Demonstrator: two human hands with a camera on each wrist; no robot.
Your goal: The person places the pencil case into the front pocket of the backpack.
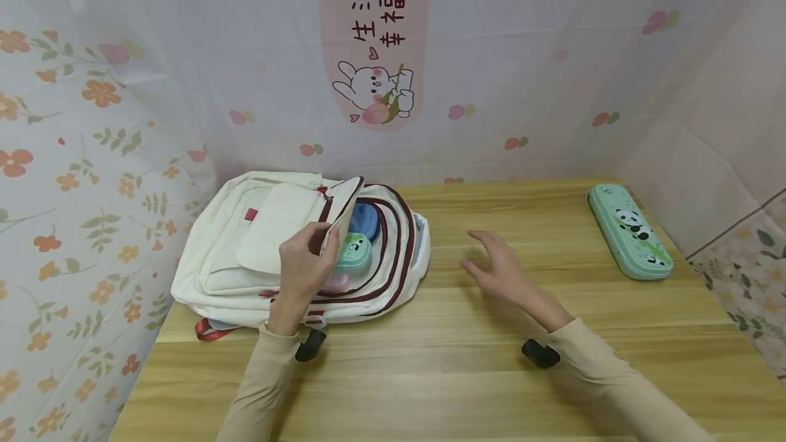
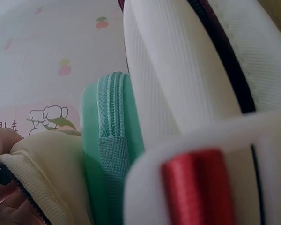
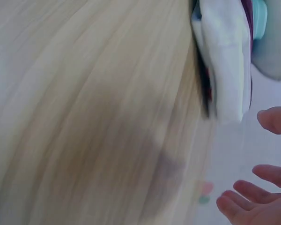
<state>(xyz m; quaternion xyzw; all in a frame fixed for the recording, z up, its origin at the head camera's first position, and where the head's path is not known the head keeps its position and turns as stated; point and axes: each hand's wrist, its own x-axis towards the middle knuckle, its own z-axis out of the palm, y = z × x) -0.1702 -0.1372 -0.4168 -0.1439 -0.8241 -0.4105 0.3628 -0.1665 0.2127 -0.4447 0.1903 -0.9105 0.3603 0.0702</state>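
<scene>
A cream backpack (image 1: pixel 221 251) with dark red trim lies on the wooden table at the left, its compartment unzipped. My left hand (image 1: pixel 303 261) pinches the edge of the lifted front panel (image 1: pixel 348 204) and holds it back. Inside the opening show a mint-green panda case (image 1: pixel 354 253), a blue round item (image 1: pixel 364 221) and something pink (image 1: pixel 336 283). The left wrist view shows a zippered green case (image 2: pixel 90 122) beside the cream panel. Just right of the bag, my right hand (image 1: pixel 505 273) hovers over the table with fingers spread and holds nothing.
A mint-green panda pencil case (image 1: pixel 629 230) lies at the table's far right. Printed cloth (image 1: pixel 522 74) hangs behind the table and along both sides. A red strap loop (image 1: pixel 211 331) of the bag lies near the table's left edge.
</scene>
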